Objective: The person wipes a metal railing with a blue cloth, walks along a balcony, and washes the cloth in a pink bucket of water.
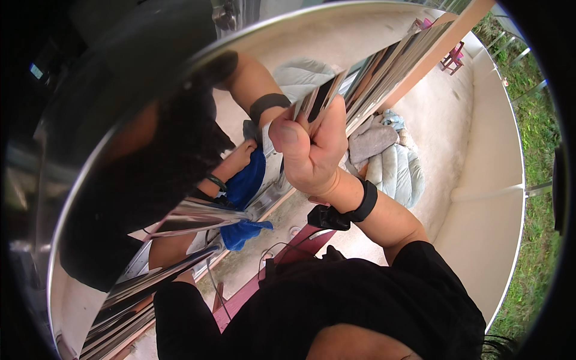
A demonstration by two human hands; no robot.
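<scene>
My right hand (315, 153), a black band on its wrist, is closed around the edge of a shiny, mirror-like panel (189, 90). Its curled fingers lie partly behind the thumb and the edge. A metal frame blocks my direct view of my left hand. In the panel, the reflection of that hand (245, 152) wears a bracelet and appears closed on blue cloth. Part of the real blue cloth (243, 234) sticks out past the polished frame (180, 261). My left sleeve (184, 310) is close against the frame.
Under me is a pink bench (236, 301). A black device (326, 218) with a cable hangs near my right forearm. Pale quilted bedding (398, 173) and a grey cloth (373, 140) lie on the floor. Farther off is a chair (452, 58), beside a parapet wall (488, 148).
</scene>
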